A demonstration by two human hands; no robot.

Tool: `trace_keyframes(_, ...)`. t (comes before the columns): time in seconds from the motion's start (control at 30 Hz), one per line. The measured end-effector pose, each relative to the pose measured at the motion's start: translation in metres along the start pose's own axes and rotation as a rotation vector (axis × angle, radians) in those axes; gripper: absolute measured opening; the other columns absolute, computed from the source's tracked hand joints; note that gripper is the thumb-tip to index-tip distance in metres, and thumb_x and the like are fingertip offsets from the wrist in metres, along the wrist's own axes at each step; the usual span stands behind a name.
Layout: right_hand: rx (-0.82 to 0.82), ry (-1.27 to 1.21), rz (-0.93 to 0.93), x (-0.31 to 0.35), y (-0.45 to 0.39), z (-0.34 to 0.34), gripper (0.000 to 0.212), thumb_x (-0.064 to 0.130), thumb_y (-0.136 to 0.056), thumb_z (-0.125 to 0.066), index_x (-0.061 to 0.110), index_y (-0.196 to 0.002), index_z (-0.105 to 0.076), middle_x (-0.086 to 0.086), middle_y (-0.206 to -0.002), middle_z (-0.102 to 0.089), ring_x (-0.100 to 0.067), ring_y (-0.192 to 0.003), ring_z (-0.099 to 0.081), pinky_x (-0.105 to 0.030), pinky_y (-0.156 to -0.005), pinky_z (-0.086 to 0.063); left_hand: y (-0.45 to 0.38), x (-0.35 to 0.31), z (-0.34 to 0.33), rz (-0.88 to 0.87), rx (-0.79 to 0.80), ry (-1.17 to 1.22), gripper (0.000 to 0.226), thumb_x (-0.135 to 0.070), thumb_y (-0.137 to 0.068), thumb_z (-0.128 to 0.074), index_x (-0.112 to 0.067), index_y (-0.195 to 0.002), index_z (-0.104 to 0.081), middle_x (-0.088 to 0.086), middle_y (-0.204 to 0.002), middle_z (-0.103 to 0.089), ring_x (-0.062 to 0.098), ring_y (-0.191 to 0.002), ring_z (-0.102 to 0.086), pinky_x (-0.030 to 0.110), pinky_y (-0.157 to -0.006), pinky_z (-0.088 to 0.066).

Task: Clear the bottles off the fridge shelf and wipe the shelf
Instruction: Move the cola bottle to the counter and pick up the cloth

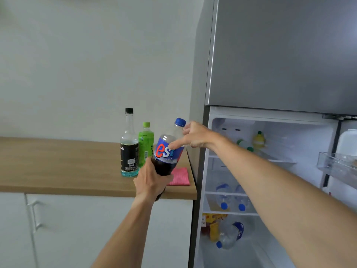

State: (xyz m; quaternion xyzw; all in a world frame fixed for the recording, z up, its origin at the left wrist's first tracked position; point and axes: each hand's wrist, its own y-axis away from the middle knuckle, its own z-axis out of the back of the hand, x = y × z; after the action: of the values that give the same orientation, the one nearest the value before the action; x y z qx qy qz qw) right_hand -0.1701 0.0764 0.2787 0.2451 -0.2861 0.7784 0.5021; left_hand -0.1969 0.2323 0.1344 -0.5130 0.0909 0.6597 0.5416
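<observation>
Cola bottle [164, 163] — tilted above wooden counter [58, 167]; left hand [150, 182] grips its base, right hand [195, 136] holds its shoulder. Pink cloth [180, 177] beneath.

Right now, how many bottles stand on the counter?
2: black-capped bottle and green bottle, side by side. The cola bottle is in the left hand, not set down.

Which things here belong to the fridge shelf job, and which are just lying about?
Job: cola bottle, left hand, right hand, clear bottle, green bottle, pink cloth, top shelf, yellow bottle.
Lying about: water bottles, yellow packets, door bin.
</observation>
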Motion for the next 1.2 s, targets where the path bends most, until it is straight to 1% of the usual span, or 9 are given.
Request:
trace_keyframes(0.07, 0.022, 0.168, -0.010, -0.007, -0.017, -0.023, 0.104, 0.042, -0.057, -0.096, 0.000, -0.135, -0.042, -0.012, -0.126, -0.060, -0.025, -0.114, -0.058, -0.039, -0.092, -0.051, -0.011, 0.011, 0.003, 0.092, -0.083, 0.089, 0.059, -0.043, -0.059, -0.080, -0.020, -0.101, -0.045, -0.007, -0.088, -0.056, 0.025, -0.089, -0.054, 0.046, -0.089, -0.047)
trace_keyframes(0.13, 0.084, 0.306, -0.035, -0.018, -0.030, -0.046, 0.107, 0.048, -0.060, -0.093, 0.007, -0.140, -0.035, -0.009, -0.134, -0.051, -0.027, -0.119, -0.054, -0.043, -0.099, -0.049, -0.025, 0.021, 0.006, 0.176, -0.172, 0.199, 0.059, -0.040, -0.060, -0.081, -0.019, -0.102, -0.045, -0.006, -0.089, -0.055, 0.028, -0.096, -0.056, 0.049, -0.092, -0.046)
trace_keyframes(0.3, 0.168, 0.465, -0.140, -0.057, -0.064, -0.093, 0.070, 0.050, -0.082, -0.076, 0.004, -0.129, -0.050, -0.014, -0.145, -0.046, -0.029, -0.120, -0.049, -0.045, -0.099, -0.046, -0.062, 0.048, 0.013, 0.238, -0.278, 0.281, 0.061, -0.032, -0.062, -0.083, -0.012, -0.107, -0.048, 0.000, -0.094, -0.055, 0.031, -0.102, -0.056, 0.057, -0.099, -0.045)
trace_keyframes(0.37, 0.180, 0.488, -0.173, -0.071, -0.076, -0.106, 0.076, 0.053, -0.091, -0.064, 0.002, -0.143, -0.044, -0.019, -0.164, -0.019, -0.038, -0.147, -0.028, -0.055, -0.116, -0.032, -0.075, 0.058, 0.012, 0.223, -0.266, 0.270, 0.062, -0.035, -0.062, -0.084, -0.015, -0.107, -0.047, -0.002, -0.094, -0.055, 0.027, -0.100, -0.054, 0.056, -0.099, -0.045)
trace_keyframes(0.47, 0.171, 0.539, -0.228, -0.086, -0.088, -0.125, 0.089, 0.069, -0.096, -0.040, 0.007, -0.158, -0.025, -0.018, -0.168, 0.010, -0.041, -0.155, 0.001, -0.060, -0.122, -0.012, -0.088, 0.066, 0.005, 0.190, -0.259, 0.249, 0.067, -0.042, -0.062, -0.084, -0.016, -0.112, -0.047, -0.002, -0.101, -0.057, 0.029, -0.107, -0.057, 0.055, -0.100, -0.043)
trace_keyframes(0.7, 0.184, 0.531, -0.240, -0.121, -0.115, -0.165, 0.099, 0.088, -0.083, -0.025, 0.032, -0.162, -0.006, -0.010, -0.168, 0.019, -0.039, -0.154, 0.015, -0.066, -0.118, 0.009, -0.088, 0.092, -0.032, 0.107, -0.434, 0.215, 0.083, -0.040, -0.067, -0.084, -0.010, -0.134, -0.045, 0.008, -0.126, -0.058, 0.030, -0.123, -0.050, 0.047, -0.104, -0.043)
trace_keyframes(0.87, 0.174, 0.622, -0.230, -0.137, -0.124, -0.182, 0.102, 0.097, -0.073, -0.010, 0.044, -0.160, -0.004, -0.002, -0.170, 0.009, -0.036, -0.155, 0.010, -0.076, -0.110, 0.009, -0.087, 0.102, -0.039, 0.056, -0.411, 0.143, 0.094, -0.038, -0.068, -0.084, -0.011, -0.143, -0.036, 0.009, -0.132, -0.055, 0.030, -0.126, -0.048, 0.048, -0.105, -0.043)
trace_keyframes(1.07, 0.158, 0.618, -0.191, -0.136, -0.119, -0.182, 0.077, 0.070, -0.097, -0.007, 0.029, -0.162, -0.006, -0.003, -0.171, 0.001, -0.034, -0.156, 0.004, -0.064, -0.120, 0.006, -0.079, 0.105, -0.030, 0.050, -0.300, 0.076, 0.109, -0.035, -0.071, -0.085, -0.004, -0.153, -0.020, 0.015, -0.146, -0.045, 0.033, -0.137, -0.039, 0.046, -0.112, -0.038)
trace_keyframes(1.2, 0.117, 0.601, -0.101, -0.131, -0.102, -0.182, 0.065, 0.049, -0.106, -0.011, 0.015, -0.162, -0.015, -0.009, -0.170, -0.010, -0.032, -0.156, -0.007, -0.055, -0.124, 0.000, -0.054, 0.112, -0.023, 0.062, -0.245, -0.175, 0.107, -0.044, -0.080, -0.075, 0.005, -0.153, -0.013, 0.021, -0.155, -0.033, 0.034, -0.147, -0.027, 0.043, -0.122, -0.023)
